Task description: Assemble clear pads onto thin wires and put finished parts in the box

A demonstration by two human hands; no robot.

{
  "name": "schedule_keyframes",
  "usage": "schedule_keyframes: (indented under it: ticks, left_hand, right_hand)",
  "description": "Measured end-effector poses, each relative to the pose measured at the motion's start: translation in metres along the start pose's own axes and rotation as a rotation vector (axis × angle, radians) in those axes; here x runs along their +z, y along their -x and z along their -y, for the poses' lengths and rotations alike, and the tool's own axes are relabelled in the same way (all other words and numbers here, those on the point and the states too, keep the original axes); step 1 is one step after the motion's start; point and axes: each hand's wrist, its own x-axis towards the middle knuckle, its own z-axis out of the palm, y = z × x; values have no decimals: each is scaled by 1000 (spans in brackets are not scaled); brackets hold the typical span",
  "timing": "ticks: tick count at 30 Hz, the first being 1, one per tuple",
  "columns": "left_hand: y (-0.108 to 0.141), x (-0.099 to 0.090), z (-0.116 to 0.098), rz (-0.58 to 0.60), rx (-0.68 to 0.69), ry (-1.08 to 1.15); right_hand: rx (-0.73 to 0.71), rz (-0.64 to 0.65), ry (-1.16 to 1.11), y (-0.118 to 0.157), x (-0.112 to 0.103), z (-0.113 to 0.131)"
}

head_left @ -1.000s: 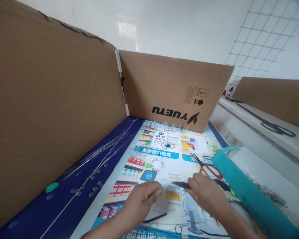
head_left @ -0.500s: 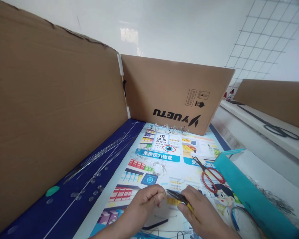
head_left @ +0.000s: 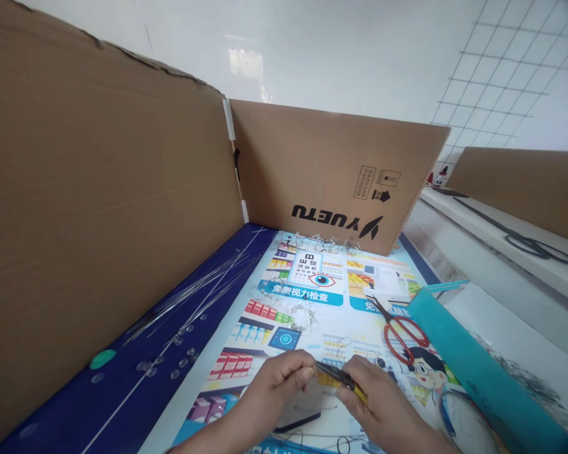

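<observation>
My right hand (head_left: 378, 397) is wrapped round a pair of pliers (head_left: 343, 377) with yellow handles and dark jaws. The tips of the jaws meet the fingers of my left hand (head_left: 286, 384). Thumb and forefinger of that left hand are pinched together; what lies between them is too small to make out. Below the hands, thin wires (head_left: 322, 436) and small dark loops lie on the printed sheet (head_left: 260, 372). Red-handled scissors (head_left: 400, 331) rest to the right of the hands, blades pointing away.
Cardboard panels (head_left: 341, 170) stand at the back and left. Straight wires (head_left: 194, 287) and clear discs (head_left: 183, 362) lie on the blue strip at left, near a green piece (head_left: 103, 359). A teal-edged box (head_left: 483, 372) at right holds a heap of wire pieces (head_left: 525, 375).
The plier jaws have come in against my left fingertips, closing a small gap. Both hands otherwise keep nearly the same place; the view has shifted slightly.
</observation>
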Motion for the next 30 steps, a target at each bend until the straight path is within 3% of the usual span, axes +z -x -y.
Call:
schedule_keyframes:
  ticks: [13,19,30]
  left_hand:
    - [-1,2,5,23,-53,77]
    - [-1,1,-5,42,-95,44]
    - [0,1,-3,19,-64,-5]
  right_hand:
    - [-48,-11,184,-1,4,-9]
    - [-75,-19,319,0,-2,-11]
    - [-25,48,147,-2,-5,-4]
